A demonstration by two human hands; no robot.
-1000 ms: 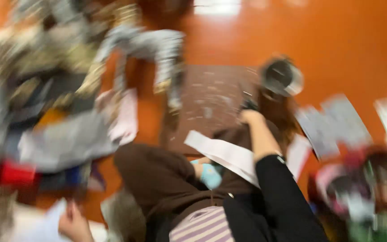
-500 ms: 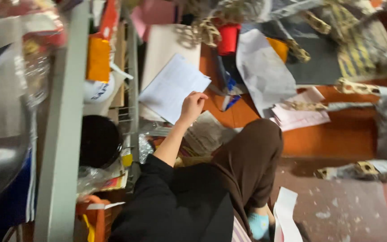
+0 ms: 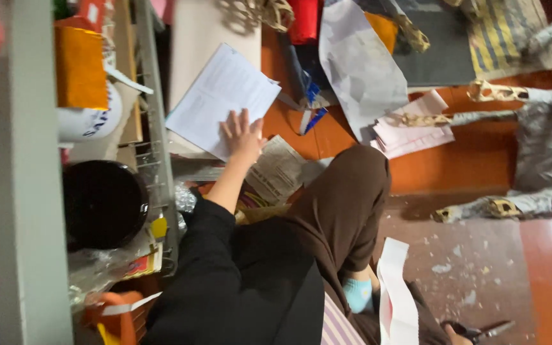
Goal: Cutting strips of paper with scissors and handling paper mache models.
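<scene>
One hand shows clearly, the left, lying flat with fingers spread on the lower edge of a printed sheet; it presses the sheet, nothing is gripped. Versus half a second ago: view sits closer, hand and sheet in much the same spot, hand a bit lower on the page. Sheet lies tilted over a pale board, beside a wire rack. Right hand is at the bottom edge, mostly cut off, touching scissors; grip cannot be told. A newspaper lies just under the left wrist. A paper strip rests by the bent knee. A black bowl sits in the rack. Pink papers and a grey sheet clutter the orange floor beyond the knee.
</scene>
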